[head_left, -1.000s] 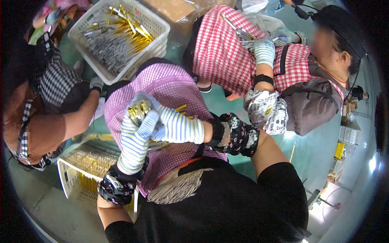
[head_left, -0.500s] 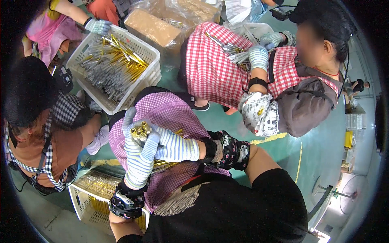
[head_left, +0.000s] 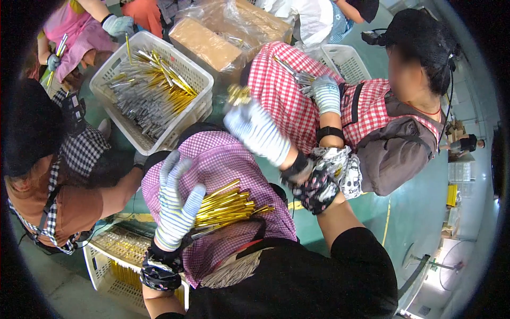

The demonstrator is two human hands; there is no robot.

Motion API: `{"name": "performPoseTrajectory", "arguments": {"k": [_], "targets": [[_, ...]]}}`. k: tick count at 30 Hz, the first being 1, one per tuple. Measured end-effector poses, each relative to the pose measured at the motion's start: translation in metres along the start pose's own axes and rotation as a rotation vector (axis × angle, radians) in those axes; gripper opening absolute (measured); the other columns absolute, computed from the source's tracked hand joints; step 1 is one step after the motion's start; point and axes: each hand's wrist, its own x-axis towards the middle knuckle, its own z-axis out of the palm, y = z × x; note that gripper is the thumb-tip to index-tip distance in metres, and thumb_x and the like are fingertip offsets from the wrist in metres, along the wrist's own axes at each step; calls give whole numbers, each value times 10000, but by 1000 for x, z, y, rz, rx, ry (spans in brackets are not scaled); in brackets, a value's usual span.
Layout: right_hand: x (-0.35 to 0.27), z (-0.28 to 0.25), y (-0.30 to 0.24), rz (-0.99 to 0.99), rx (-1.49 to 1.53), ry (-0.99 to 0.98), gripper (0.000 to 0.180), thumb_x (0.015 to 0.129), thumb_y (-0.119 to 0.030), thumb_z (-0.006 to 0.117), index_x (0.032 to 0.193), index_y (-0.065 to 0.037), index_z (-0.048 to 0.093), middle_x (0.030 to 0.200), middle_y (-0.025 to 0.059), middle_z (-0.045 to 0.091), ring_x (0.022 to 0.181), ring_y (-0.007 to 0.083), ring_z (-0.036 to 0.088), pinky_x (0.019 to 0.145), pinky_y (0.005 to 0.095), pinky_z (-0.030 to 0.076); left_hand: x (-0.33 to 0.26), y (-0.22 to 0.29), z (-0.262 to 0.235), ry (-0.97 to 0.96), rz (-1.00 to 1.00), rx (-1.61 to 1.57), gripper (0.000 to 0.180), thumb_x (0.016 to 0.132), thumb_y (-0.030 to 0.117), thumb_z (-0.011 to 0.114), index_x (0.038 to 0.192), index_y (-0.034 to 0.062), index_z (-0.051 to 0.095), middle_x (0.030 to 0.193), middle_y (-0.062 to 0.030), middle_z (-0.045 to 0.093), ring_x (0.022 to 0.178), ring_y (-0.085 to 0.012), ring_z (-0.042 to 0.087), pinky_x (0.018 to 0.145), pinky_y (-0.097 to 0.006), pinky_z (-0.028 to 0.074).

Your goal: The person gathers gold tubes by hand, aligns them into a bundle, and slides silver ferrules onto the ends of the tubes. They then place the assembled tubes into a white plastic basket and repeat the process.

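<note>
My right hand (head_left: 257, 127), in a striped glove, is raised out to the right, blurred by motion. It is closed around a small bunch of gold metal tubes (head_left: 239, 94), of which mainly the ends show. My left hand (head_left: 176, 204), in a matching glove, holds nothing; its fingers are spread above my lap. Right beside it, a pile of thin gold and silver tubes (head_left: 228, 204) lies across my pink checked apron (head_left: 212, 146).
Ahead stands a white crate (head_left: 114, 119) of silver and gold tubes. A plastic-wrapped carton (head_left: 204, 45) sits behind it. At lower left is another white crate (head_left: 98, 268). One co-worker (head_left: 340, 101) sits close on the right, another (head_left: 74, 186) on the left.
My right hand has moved away from my left, up and to the right, carrying the bunch of tubes. My left hand has opened, and the tubes on my lap now show.
</note>
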Motion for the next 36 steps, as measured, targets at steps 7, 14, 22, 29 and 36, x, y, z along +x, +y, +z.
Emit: {"name": "performPoseTrajectory", "arguments": {"k": [7, 14, 22, 29, 36], "targets": [[97, -152, 59, 126, -941, 308, 360, 873, -281, 632, 1128, -32, 579, 1018, 241, 659, 948, 379, 649, 799, 446, 520, -12, -35, 4, -242, -88, 198, 378, 795, 124, 711, 1149, 25, 624, 1319, -202, 514, 1252, -367, 488, 1070, -407, 379], [139, -195, 86, 588, -1404, 141, 567, 893, -434, 579, 1311, -57, 508, 1268, 255, 574, 1176, 390, 565, 975, 458, 465, -11, -42, 0, -239, -70, 162, 381, 777, 138, 717, 1135, 42, 632, 1296, -196, 522, 1250, -376, 483, 1060, -424, 386], [145, -190, 100, 687, -1456, 149, 541, 882, -326, 600, 1348, -71, 499, 1317, 244, 547, 1220, 369, 548, 1001, 439, 457, -13, -44, -2, -244, -20, 213, 391, 762, 170, 724, 1130, 65, 641, 1292, -181, 533, 1263, -376, 471, 1062, -446, 380], [145, -191, 99, 671, -1367, 111, 640, 840, -292, 634, 1402, -61, 437, 1347, 254, 518, 1251, 386, 517, 1031, 431, 439, -12, -44, -4, -231, -7, 176, 372, 762, 162, 722, 1110, 60, 643, 1276, -182, 542, 1244, -374, 487, 1050, -443, 394], [133, -157, 64, 590, -1451, 199, 637, 861, -375, 597, 1417, -107, 436, 1486, 231, 358, 1346, 387, 409, 1084, 446, 374, -16, -37, -5, -201, 53, 200, 338, 771, 144, 717, 1092, 59, 651, 1252, -171, 563, 1206, -362, 511, 1026, -436, 413]]}}
